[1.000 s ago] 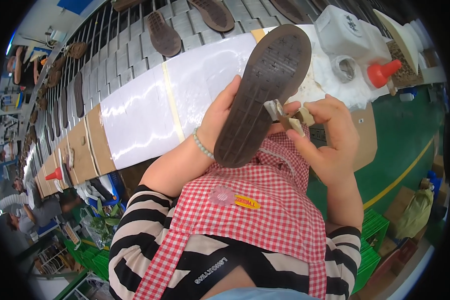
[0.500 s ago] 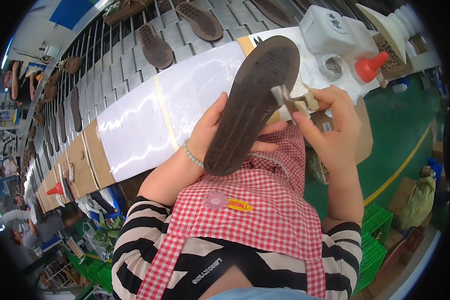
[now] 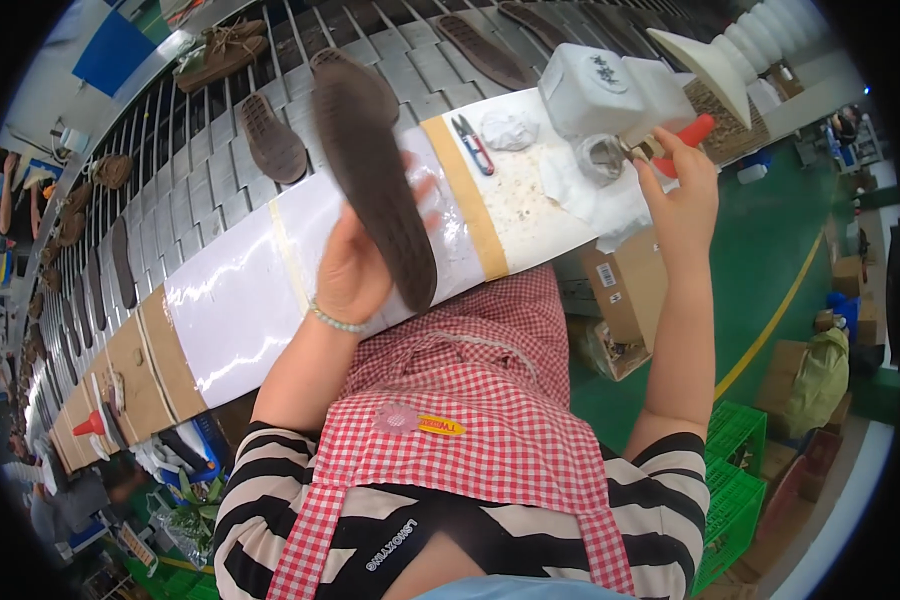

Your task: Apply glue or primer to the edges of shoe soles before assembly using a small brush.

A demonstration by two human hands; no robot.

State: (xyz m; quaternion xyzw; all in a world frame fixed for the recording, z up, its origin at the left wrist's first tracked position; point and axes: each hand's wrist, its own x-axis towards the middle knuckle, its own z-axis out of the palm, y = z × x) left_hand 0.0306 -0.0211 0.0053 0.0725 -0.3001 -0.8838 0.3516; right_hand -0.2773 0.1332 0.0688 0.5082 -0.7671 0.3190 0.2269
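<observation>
My left hand [image 3: 355, 265] grips a dark brown shoe sole [image 3: 378, 190] from behind, its tread facing up. The sole leans away over the white-covered board, slightly blurred. At the far right, my right hand [image 3: 685, 185] is closed in a pinch on a small brush [image 3: 634, 151], beside the mouth of a clear jar [image 3: 602, 160]. Only part of the brush shows; its tip is hidden at the jar. Just beyond those fingers is a red cone-shaped nozzle [image 3: 692, 132].
A white jug [image 3: 588, 88] stands behind the jar. Thread snips [image 3: 473, 145] and crumpled white paper [image 3: 510, 130] lie on the board [image 3: 240, 290]. More soles [image 3: 272, 140] rest on the metal slat conveyor [image 3: 205, 190]. A cardboard box [image 3: 625, 295] sits below the right edge.
My right hand has carried the brush from beside the sole up and right to the jar. My left hand has moved the sole left and away from me, uncovering the snips.
</observation>
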